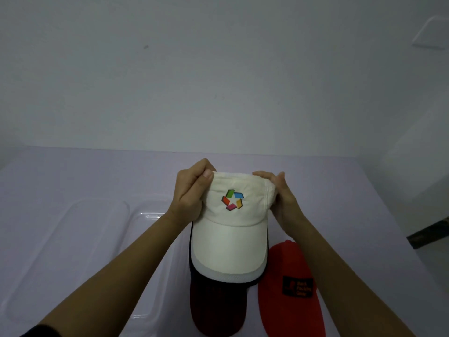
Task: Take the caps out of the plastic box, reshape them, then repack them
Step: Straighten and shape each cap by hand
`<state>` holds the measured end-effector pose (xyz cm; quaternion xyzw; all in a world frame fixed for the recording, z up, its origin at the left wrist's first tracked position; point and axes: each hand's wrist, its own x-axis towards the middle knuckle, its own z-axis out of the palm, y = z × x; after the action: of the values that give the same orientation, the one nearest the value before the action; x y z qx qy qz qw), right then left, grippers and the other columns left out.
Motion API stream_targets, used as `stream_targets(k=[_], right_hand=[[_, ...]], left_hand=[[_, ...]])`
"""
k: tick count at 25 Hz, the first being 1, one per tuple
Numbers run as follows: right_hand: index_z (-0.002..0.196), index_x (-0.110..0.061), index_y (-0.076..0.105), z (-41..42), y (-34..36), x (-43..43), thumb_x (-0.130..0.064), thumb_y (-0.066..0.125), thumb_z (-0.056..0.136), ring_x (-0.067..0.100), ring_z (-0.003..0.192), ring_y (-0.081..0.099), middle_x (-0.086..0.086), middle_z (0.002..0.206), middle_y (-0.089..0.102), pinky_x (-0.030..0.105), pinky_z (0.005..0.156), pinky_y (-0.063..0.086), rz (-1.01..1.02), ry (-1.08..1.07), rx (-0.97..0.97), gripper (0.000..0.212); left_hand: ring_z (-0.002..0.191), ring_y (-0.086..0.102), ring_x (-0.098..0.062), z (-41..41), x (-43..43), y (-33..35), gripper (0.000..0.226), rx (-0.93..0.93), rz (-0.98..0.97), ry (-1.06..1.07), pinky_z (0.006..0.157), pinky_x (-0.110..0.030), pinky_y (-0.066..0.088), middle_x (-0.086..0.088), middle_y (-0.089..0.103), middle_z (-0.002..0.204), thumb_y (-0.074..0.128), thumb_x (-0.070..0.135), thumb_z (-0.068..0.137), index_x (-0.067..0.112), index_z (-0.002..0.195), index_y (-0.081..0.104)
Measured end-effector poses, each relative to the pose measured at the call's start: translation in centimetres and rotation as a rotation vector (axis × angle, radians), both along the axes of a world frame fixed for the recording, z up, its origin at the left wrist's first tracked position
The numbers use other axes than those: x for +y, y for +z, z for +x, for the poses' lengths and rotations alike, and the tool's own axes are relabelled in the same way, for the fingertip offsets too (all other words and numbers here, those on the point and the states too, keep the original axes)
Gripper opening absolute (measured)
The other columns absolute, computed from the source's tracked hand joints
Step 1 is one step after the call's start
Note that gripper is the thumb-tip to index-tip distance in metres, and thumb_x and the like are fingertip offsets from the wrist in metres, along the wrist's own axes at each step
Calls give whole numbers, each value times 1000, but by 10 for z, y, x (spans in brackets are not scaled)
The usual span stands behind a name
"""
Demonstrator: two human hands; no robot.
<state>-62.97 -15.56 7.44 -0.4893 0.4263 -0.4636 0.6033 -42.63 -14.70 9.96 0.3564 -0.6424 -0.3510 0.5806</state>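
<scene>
A cream white cap (230, 234) with a colourful star logo sits on top of a stack of caps, brim toward me. My left hand (192, 190) grips the left side of its crown. My right hand (281, 193) holds the right side, fingers over the top edge. Under it a white brim, a dark navy brim (194, 271) and a dark red brim (216, 312) stick out. A bright red cap (289, 288) with a black patch lies to the right on the table. The clear plastic box (145, 239) stands left of the stack, partly hidden by my left arm.
A clear lid (60, 251) lies at the far left of the pale purple table (352, 203). A white wall rises behind the table's far edge. A dark object (427, 233) shows beyond the right edge.
</scene>
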Motion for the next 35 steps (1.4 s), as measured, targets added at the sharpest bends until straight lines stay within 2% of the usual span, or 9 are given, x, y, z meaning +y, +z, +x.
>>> stream_targets(k=[3,7,15,18,21,23,25,29,35], right_hand=[[121,-19,57,3,-12,19,-80,68,45,25,113,60,8,123,64,34,89,54,243,67,-343,98],[130,-20,51,21,-20,46,-65,80,46,23,114,61,7,125,63,33,83,55,339,61,-549,100],[137,-8,44,38,-11,53,-47,74,71,31,120,55,17,135,54,37,89,52,301,105,-618,82],[138,-11,42,38,-14,47,-47,74,71,31,122,53,16,137,52,39,90,52,276,6,-620,83],[137,-11,44,33,-12,41,-47,75,70,29,120,55,14,134,55,38,86,54,280,-58,-643,82],[136,-9,46,31,-9,39,-45,64,78,27,114,60,13,129,60,35,80,55,308,-69,-619,71],[134,-9,48,33,-6,37,-44,51,84,27,112,62,13,127,61,34,78,56,316,-39,-578,60],[136,-13,46,41,-2,36,-53,68,72,31,123,53,14,136,53,42,91,52,293,-11,-594,78],[134,-11,49,46,-13,54,-25,72,73,37,121,53,18,133,55,50,95,48,382,0,-863,67]], left_hand=[[50,40,-12,0,-5,5,25,-28,-72,47,47,-24,29,7,44,56,40,24,85,18,62,45],[49,40,1,2,-13,-2,22,-59,-155,180,48,-14,29,21,48,56,38,23,86,24,65,47],[53,45,-1,-4,-12,-7,23,-62,-115,266,50,-14,34,17,51,59,38,24,87,15,70,49],[86,57,-3,-6,-7,-6,31,-86,186,334,76,-19,47,3,62,93,36,36,92,14,104,55],[104,62,-19,-7,12,-5,52,268,800,137,87,-35,53,1,66,111,36,55,92,17,125,51],[106,66,-23,-8,27,-10,52,493,951,-154,84,-35,57,-6,70,114,37,52,93,15,122,58],[105,67,-25,-9,34,-14,42,660,945,-258,81,-35,58,-12,69,116,56,36,85,10,117,65],[101,68,-29,-9,29,-22,53,885,873,-342,75,-38,58,-17,69,113,86,26,55,7,103,73],[118,57,-36,-13,24,-40,71,786,832,-236,99,-52,45,-19,59,129,76,38,71,6,130,52]])
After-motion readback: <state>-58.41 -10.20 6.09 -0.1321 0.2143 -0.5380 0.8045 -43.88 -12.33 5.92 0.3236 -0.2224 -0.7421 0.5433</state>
